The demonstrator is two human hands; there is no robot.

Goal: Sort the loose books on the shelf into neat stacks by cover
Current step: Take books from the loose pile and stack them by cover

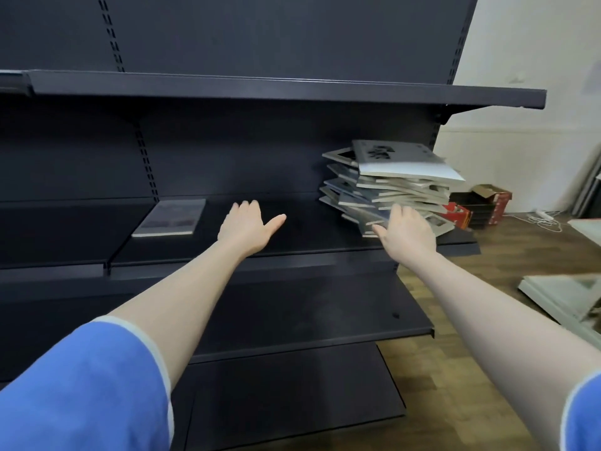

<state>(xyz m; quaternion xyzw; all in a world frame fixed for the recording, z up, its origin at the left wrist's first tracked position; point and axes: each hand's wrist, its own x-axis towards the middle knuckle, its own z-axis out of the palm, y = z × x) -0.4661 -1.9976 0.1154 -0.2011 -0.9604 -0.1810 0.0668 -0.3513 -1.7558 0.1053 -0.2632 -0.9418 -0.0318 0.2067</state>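
A: where are the books?
B: messy pile of books (395, 187) at the right end of the dark shelf (292, 236), single grey book (170, 218) lying flat further left.
A: hands?
B: right hand (408, 231) touches the pile's lower books, grip hidden. left hand (248, 227) open, holding nothing.

1. A dark metal shelving unit (227, 92) fills the left and centre of the frame, with slotted uprights (148, 164) running up its back panel.
2. A pale wall (533, 53) shows in the upper right.
3. Wood-pattern flooring (455, 369) covers the lower right.
4. Red and dark cardboard boxes (481, 206) sit on the floor at right, beside a white cable (543, 218).
5. Pale flat panels (566, 297) lie at the right edge.
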